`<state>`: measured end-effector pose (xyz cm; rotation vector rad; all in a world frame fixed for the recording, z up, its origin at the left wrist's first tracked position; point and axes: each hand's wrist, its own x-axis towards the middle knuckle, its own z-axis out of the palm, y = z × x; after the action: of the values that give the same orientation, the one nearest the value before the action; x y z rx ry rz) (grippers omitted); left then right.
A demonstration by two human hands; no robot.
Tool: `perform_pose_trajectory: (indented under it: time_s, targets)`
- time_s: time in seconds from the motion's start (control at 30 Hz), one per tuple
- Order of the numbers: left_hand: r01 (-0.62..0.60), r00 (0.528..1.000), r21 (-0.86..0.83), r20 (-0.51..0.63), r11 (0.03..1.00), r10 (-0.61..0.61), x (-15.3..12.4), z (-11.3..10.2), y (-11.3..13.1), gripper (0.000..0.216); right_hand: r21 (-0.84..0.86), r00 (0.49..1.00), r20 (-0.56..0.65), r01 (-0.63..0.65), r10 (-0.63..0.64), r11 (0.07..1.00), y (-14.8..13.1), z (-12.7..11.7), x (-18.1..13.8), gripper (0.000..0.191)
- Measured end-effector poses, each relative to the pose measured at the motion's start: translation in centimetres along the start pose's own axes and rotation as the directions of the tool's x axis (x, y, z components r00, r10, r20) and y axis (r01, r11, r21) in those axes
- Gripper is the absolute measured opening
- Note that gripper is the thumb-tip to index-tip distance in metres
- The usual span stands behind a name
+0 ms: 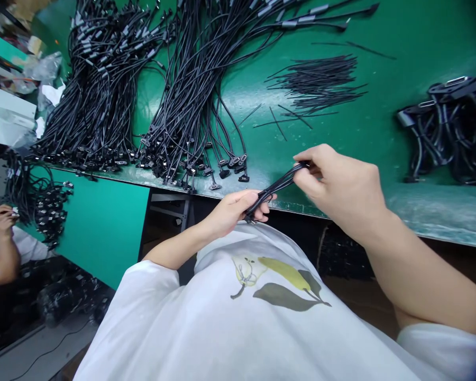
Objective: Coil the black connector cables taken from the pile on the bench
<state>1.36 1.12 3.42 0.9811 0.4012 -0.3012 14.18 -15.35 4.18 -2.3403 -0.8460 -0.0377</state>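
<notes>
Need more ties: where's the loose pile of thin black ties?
Head view: the ties lie on the green table, upper right of centre, beyond the right hand pinching the folded cable.

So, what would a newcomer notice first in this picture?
Probably the big heaps of black cables spread over the green table at the top left. Next, in the middle, the left hand and right hand pinch one folded cable between them. A small pile of thin black strips lies farther right.
</notes>
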Motion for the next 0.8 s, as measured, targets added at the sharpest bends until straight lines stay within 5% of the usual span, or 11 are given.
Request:
perform_pose_trajectory:
  time_s: [0.17,0.23,0.33,0.43,0.53,0.73,0.8]
  targets:
    - [-0.116,0.983,-0.115,-0.157,0.987,0.097,0.6,-1.1,1.2,0.035,0.465,0.985,-0.098,-0.083,0.144,0.881,0.0,0.5,-0.8,0.021]
    - [-0.246,0.950,-0.240,-0.253,0.939,0.184,1.0,-1.1,1.6,0.029,0.429,0.961,-0.256,0.021,0.100,0.903,0.1,1.2,-1.4,0.016]
    - [-0.285,0.948,-0.425,-0.255,0.859,0.189,1.6,0.0,1.6,0.027,0.213,0.909,-0.379,0.268,-0.174,0.940,0.2,2.8,-2.4,0.010]
    - [-0.263,0.958,-0.504,-0.238,0.823,0.161,1.9,1.1,1.3,0.028,0.064,0.830,-0.315,0.501,-0.459,0.863,-0.1,4.5,-3.4,0.013]
    - [-0.327,0.932,-0.455,-0.299,0.828,0.204,1.8,1.3,1.1,0.023,0.034,0.773,-0.265,0.605,-0.576,0.796,-0.5,5.6,-4.0,0.024]
    - [-0.417,0.901,-0.253,-0.241,0.873,0.360,1.1,0.7,0.6,0.039,0.279,0.814,-0.058,0.570,-0.579,0.773,-1.8,3.9,-4.0,0.030]
    - [-0.436,0.885,-0.155,-0.254,0.886,0.391,0.9,0.7,0.2,0.045,0.354,0.865,-0.056,0.485,-0.499,0.800,-2.5,2.7,-3.5,0.024]
